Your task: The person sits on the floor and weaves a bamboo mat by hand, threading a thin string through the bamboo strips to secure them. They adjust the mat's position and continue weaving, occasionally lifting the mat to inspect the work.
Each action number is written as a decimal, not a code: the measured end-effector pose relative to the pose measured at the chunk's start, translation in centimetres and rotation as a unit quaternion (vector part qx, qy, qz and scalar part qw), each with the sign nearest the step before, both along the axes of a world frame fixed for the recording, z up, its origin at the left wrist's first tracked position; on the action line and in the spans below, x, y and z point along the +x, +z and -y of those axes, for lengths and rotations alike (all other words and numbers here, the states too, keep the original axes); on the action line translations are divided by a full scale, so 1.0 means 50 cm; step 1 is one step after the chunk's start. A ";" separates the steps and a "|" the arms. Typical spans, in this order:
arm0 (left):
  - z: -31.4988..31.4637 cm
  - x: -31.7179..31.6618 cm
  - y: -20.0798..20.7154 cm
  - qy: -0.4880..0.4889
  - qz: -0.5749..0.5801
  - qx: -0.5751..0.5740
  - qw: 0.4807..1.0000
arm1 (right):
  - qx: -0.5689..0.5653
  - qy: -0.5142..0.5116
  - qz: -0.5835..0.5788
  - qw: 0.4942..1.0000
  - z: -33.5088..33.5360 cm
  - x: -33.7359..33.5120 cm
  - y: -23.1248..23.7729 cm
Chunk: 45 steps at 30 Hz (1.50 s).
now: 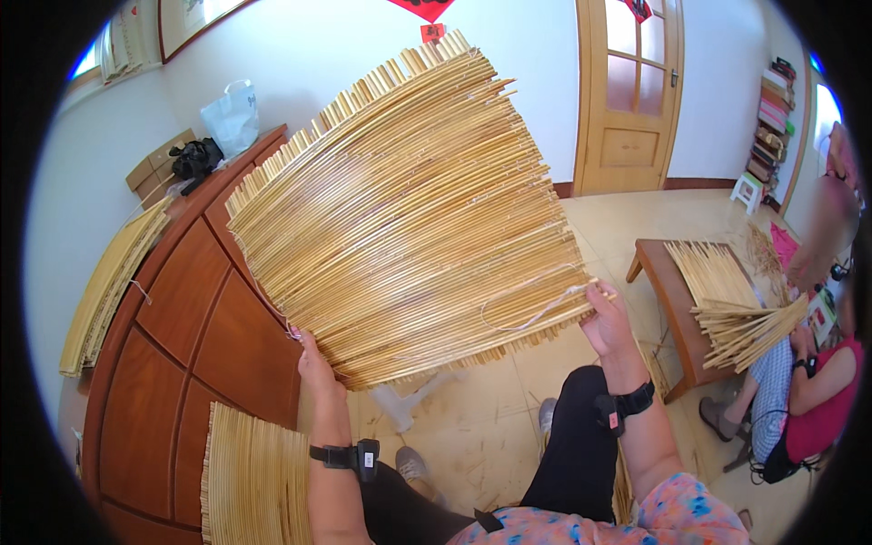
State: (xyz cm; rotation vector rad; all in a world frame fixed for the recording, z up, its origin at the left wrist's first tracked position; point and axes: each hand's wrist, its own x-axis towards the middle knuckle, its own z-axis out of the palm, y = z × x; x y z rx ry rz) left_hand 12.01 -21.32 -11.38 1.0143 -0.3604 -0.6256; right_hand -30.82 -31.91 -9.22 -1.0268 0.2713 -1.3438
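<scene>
A large mat of straw-coloured reed stalks (409, 218), tied in rows with thin string, is held up in front of me at a slant. My left hand (316, 365) grips its near left corner, fingers partly hidden behind the mat. At the near right corner, my right hand (607, 318) is closed on the edge with the thumb on top. A loose loop of white string (522, 325) hangs across the mat beside my right hand. The mat's far edge has uneven stalk ends.
A reddish-brown cabinet (186, 313) stands at the left, with another reed mat (254, 477) against it and a stack of mats (113, 286) on top. At the right, a seated person (817, 391) is beside a low wooden table (658, 272) bearing reed stalks (749, 331). A door (629, 109) is behind.
</scene>
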 end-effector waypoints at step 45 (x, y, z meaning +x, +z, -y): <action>0.186 -0.156 -0.082 -0.007 0.020 0.027 0.999 | -0.319 -0.524 -0.476 0.630 0.102 0.151 -0.009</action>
